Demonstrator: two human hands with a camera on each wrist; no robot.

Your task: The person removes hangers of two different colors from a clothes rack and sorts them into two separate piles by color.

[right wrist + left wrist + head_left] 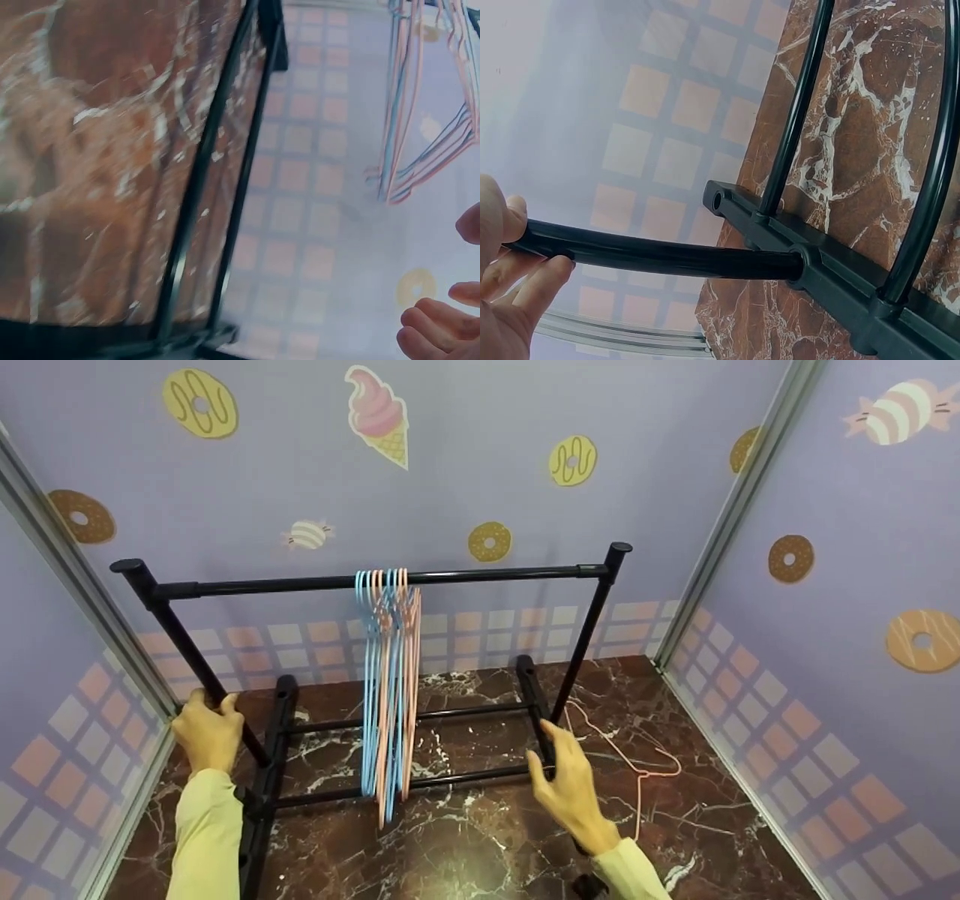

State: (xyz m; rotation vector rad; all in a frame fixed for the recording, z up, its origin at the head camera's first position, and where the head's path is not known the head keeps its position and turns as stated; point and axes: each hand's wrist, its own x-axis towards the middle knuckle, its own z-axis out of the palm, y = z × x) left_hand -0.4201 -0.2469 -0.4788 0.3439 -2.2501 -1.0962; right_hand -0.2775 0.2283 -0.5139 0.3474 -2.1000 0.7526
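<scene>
A black clothes rack (480, 576) stands on the floor, with a bundle of blue and pink hangers (390, 697) hooked near the middle of its top bar. My left hand (208, 733) holds the rack's left upright (191, 649); the left wrist view shows fingers and thumb curled round that tube (667, 256). On the other side, my right hand (570, 787) is beside the foot of the right upright (589, 637), thumb and fingers apart. Nothing lies between those fingers (431, 330) in the right wrist view.
One pink hanger (641, 772) lies on the dark marbled floor (480, 840) to the right of the rack. Purple walls (465, 405) with sweets printed on them close in the back and both sides. Two lower bars (480, 774) join the rack's feet.
</scene>
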